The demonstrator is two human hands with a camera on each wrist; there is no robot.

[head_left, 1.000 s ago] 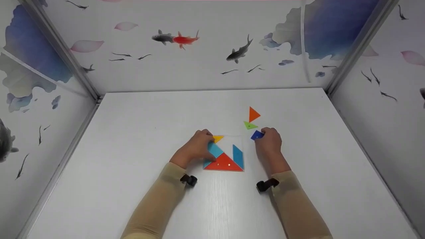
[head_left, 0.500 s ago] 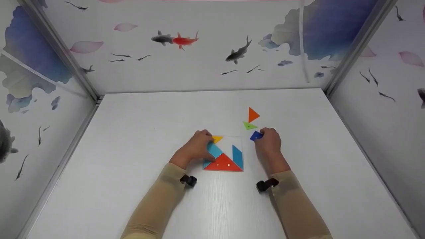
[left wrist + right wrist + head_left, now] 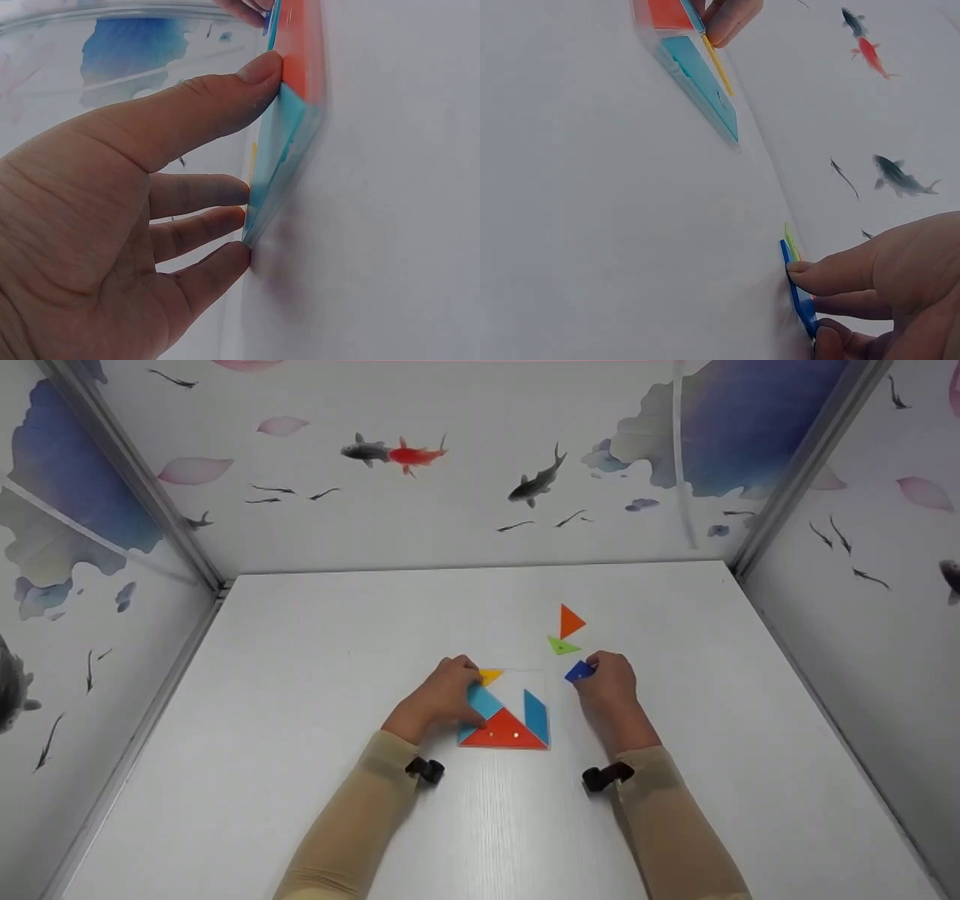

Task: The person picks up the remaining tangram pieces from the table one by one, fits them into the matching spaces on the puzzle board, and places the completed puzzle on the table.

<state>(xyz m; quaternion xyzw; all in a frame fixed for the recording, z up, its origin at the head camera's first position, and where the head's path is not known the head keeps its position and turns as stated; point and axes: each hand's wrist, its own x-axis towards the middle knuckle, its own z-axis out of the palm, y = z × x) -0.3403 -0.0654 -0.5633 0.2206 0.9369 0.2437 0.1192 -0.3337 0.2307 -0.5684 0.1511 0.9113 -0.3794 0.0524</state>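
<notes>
My left hand (image 3: 439, 697) rests on the left side of a clear square tangram tray (image 3: 504, 748); its thumb lies on the pieces and its other fingertips touch the edge. Inside the tray are a red triangle (image 3: 506, 731), a light-blue piece (image 3: 484, 700) partly covered by the hand, a blue parallelogram (image 3: 535, 716) and a small yellow triangle (image 3: 491, 676). To the right of the tray, my right hand (image 3: 611, 686) pinches a dark-blue tangram piece (image 3: 577, 670) between thumb and fingers. That piece is tilted up in the right wrist view, and the fingers hide part of it.
Beyond the right hand, a small green triangle (image 3: 562, 646) and an orange triangle (image 3: 571, 622) lie close together on the white table (image 3: 337, 645). Walls printed with fish stand at the back and both sides.
Both hands keep their places and their holds. The whole head view has shifted very slightly; the tray and loose pieces look unchanged.
</notes>
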